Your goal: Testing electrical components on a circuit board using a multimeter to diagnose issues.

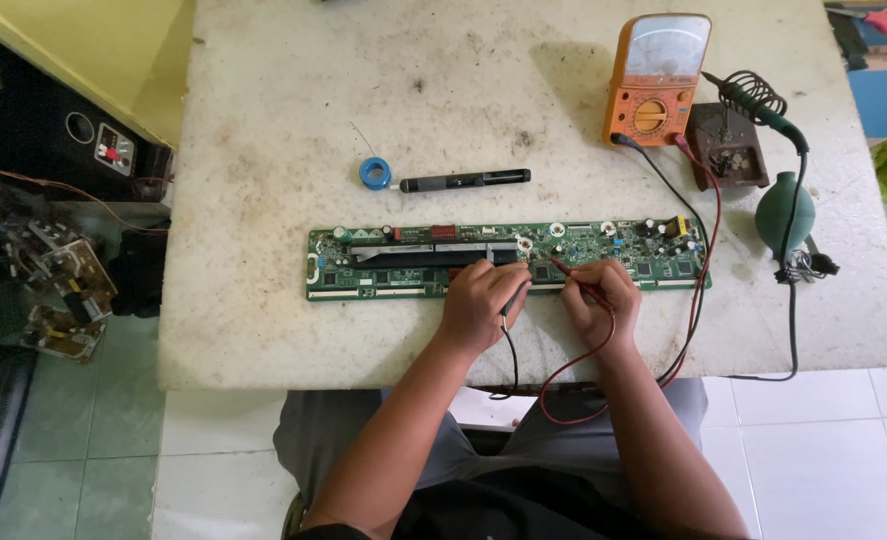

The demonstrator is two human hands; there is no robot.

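Your hands sit close together on circuit board (pixel 403 262); bare tabletop (pixel 263 120) open to your far left; pen tool (pixel 465 181) and blue ring (pixel 374 173) block straight ahead; meter (pixel 657 80), its wires (pixel 698 250), soldering iron (pixel 763 110) crowd your right.

Long green circuit board (pixel 403 262) lies flat across table centre. Black probe (pixel 511 297) and red probe (pixel 563 268) tilt onto its middle, tips touching.
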